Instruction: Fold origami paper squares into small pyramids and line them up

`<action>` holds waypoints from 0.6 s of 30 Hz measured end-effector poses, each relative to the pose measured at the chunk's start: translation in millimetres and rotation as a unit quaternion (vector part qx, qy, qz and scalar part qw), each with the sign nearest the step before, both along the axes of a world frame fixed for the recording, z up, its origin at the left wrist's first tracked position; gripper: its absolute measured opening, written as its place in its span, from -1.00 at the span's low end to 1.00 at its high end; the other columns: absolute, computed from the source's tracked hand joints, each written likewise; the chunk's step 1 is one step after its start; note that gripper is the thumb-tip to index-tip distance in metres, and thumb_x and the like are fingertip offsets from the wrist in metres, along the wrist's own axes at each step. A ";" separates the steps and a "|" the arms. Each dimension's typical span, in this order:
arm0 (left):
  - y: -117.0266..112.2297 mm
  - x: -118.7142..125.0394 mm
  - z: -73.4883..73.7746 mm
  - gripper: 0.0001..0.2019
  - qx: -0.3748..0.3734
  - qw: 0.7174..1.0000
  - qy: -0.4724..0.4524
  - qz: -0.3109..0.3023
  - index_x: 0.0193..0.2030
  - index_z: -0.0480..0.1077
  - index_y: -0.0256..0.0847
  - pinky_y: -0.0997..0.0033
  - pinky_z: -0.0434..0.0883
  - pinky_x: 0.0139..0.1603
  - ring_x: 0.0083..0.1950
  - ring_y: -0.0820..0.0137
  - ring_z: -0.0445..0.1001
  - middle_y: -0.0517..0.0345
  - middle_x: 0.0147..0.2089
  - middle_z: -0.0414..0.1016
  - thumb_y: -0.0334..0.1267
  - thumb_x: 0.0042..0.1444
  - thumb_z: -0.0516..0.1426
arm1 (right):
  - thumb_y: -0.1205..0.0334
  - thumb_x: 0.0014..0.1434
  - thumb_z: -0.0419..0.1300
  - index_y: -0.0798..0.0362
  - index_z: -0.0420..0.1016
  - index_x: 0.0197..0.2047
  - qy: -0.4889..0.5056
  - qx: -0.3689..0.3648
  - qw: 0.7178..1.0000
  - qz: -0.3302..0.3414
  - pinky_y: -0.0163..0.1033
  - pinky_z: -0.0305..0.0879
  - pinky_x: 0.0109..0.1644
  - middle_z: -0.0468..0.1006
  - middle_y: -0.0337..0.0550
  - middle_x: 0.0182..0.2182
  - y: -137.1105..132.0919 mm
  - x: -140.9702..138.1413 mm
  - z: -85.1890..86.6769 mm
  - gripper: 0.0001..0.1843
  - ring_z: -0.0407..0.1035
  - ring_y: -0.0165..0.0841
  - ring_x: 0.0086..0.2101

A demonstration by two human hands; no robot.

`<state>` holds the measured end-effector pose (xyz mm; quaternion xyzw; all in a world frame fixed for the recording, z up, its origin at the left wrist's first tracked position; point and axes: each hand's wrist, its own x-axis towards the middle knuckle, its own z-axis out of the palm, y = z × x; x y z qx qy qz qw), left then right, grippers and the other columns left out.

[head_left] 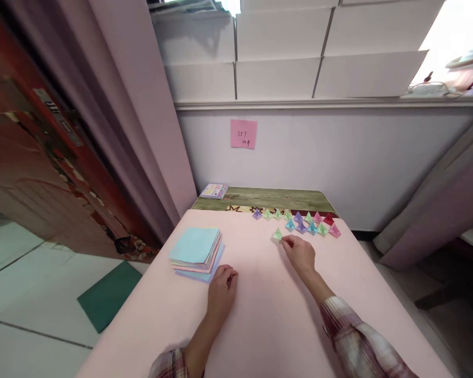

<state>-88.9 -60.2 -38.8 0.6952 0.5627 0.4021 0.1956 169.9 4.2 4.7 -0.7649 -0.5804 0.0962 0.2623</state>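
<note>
Thumb and fingertips of my right hand point(299, 253) pinch the corner of a small pale green folded paper piece point(277, 234), peaked like a little pyramid, just over or on the pink table cover. Beyond it stand two rows of similar folded paper pieces point(301, 227) in purple, green, blue, pink and red. My left hand point(222, 289) rests on the cover with its fingers curled in and nothing visible in them. Right beside it lies a stack of square coloured paper point(195, 245), light blue on top, with a few sheets sticking out at the bottom.
A pink cover point(260, 315) spreads over the table, leaving a green wood-patterned strip point(276, 196) at the far edge. A small printed packet point(214, 191) sits at the far left corner. On the wall hangs a pink note point(243, 134). A green mat point(110, 294) lies on the floor.
</note>
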 end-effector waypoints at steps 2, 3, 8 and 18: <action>0.2 1.0 1.2 -0.84 0.002 1.000 0.012 -0.004 -0.34 0.40 -0.17 0.37 0.39 -0.19 -0.20 0.36 0.43 0.09 -0.20 0.39 -0.31 0.19 0.01 | 0.14 0.17 0.11 -0.15 0.61 -0.22 -0.010 -0.016 1.000 -0.024 -0.33 0.20 -0.32 0.64 -0.27 -0.29 23.5 0.8 -2.9 -0.77 0.47 -0.32 -0.29; 0.5 1.6 1.9 -0.84 0.002 1.000 0.017 -0.005 -0.34 0.39 -0.17 0.36 0.38 -0.18 -0.19 0.36 0.43 0.09 -0.20 0.39 -0.31 0.19 0.01 | 0.15 0.17 0.10 -0.14 0.62 -0.23 -0.014 -0.021 0.999 -0.034 -0.31 0.20 -0.32 0.64 -0.24 -0.28 33.0 0.9 -4.9 -0.76 0.47 -0.31 -0.28; 2.0 3.5 5.2 -0.84 -0.008 0.999 0.035 -0.004 -0.32 0.36 -0.16 0.35 0.36 -0.16 -0.18 0.36 0.42 0.11 -0.21 0.39 -0.33 0.20 -0.02 | 0.17 0.18 0.08 -0.13 0.63 -0.22 -0.025 -0.051 0.996 -0.062 -0.27 0.23 -0.30 0.64 -0.15 -0.30 61.6 1.9 -15.0 -0.73 0.47 -0.26 -0.31; 0.4 5.7 9.3 -0.83 -0.011 0.999 0.053 0.003 -0.35 0.33 -0.13 0.33 0.37 -0.17 -0.21 0.34 0.41 0.11 -0.24 0.38 -0.35 0.20 -0.04 | 0.15 0.18 0.07 -0.08 0.63 -0.23 -0.027 -0.037 0.997 -0.055 -0.27 0.24 -0.27 0.63 -0.10 -0.29 76.1 3.0 -22.2 -0.71 0.48 -0.28 -0.31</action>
